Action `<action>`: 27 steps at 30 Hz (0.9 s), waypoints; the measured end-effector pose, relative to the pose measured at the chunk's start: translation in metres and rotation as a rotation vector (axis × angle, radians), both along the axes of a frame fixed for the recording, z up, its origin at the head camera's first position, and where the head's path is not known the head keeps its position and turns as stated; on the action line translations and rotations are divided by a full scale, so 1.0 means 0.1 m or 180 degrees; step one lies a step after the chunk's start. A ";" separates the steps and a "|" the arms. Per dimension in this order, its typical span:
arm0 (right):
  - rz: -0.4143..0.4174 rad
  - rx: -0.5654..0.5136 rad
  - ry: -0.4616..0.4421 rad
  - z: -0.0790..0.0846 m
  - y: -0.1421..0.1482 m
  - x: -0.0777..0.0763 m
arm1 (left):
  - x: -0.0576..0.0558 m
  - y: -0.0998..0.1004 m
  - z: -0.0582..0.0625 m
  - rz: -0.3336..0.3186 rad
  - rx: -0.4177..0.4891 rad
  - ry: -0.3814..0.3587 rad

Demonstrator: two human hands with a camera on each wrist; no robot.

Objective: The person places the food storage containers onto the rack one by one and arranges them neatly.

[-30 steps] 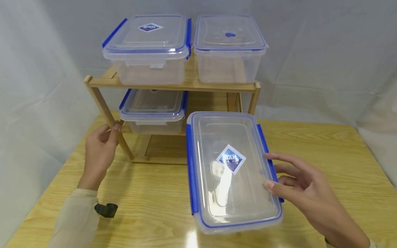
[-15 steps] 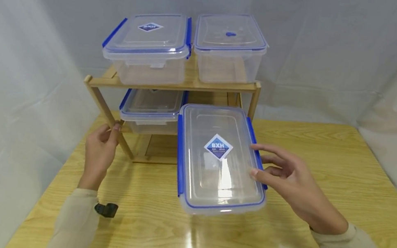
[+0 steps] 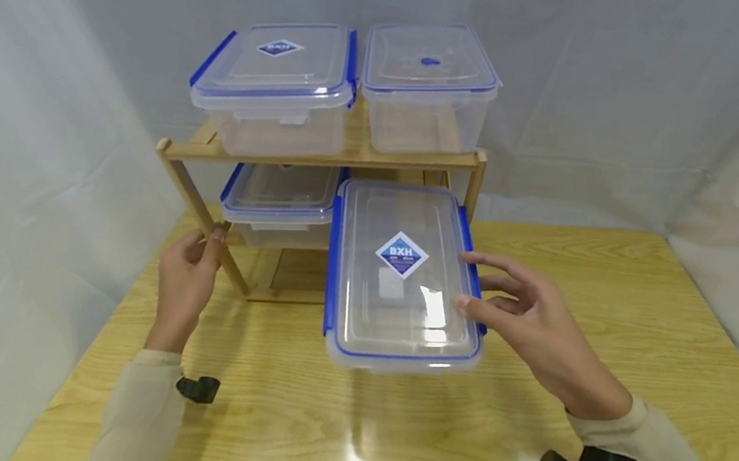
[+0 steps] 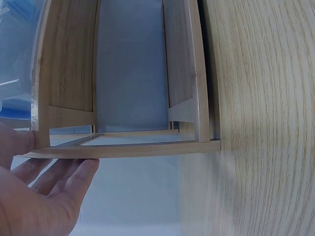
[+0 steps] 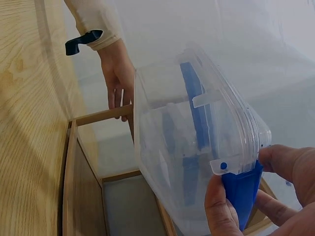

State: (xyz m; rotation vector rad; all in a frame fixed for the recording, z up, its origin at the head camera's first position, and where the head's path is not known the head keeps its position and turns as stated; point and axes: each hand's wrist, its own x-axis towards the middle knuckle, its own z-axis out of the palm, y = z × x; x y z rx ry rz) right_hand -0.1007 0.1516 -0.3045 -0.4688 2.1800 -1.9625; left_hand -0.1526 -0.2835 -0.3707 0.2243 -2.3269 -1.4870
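In the head view my right hand (image 3: pixel 526 311) grips a clear plastic food container (image 3: pixel 402 304) by its right edge, thumb on the lid and fingers along the blue clip. The container is tilted, its lid facing me, in front of the middle shelf's right half. In the right wrist view its clear side (image 5: pixel 167 128) and the blue clip (image 5: pixel 241 191) between my fingers show. My left hand (image 3: pixel 190 270) pinches the left front post of the wooden rack (image 3: pixel 323 157) at middle-shelf height. The left wrist view shows thumb and fingers around that post (image 4: pixel 123 150).
Two lidded containers, a left one (image 3: pixel 285 74) and a deeper right one (image 3: pixel 426 76), stand on the top shelf. Another container (image 3: pixel 283 197) sits on the middle shelf's left side. The rack stands on a wooden table (image 3: pixel 577 287), with pale sheeting (image 3: pixel 600 97) behind.
My right hand has carried the container left and forward, toward the middle shelf, its lid turning a little straighter. The left hand has stayed at the rack post.
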 end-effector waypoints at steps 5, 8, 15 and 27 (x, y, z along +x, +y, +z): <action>-0.0047 0.0052 0.0008 0.04 -0.04 -0.04 | -0.01 -0.01 0.00 0.0008 -0.0003 -0.0022; -0.0062 0.0067 -0.0017 0.07 -0.06 -0.07 | -0.01 -0.01 0.00 0.0016 -0.0001 -0.0032; -0.0093 0.0019 -0.0082 0.09 -0.07 -0.10 | 0.01 0.01 0.01 0.0044 -0.0037 -0.0071; -0.0072 -0.0016 -0.0160 0.08 -0.12 -0.15 | 0.01 0.02 0.02 0.0042 -0.0044 -0.0046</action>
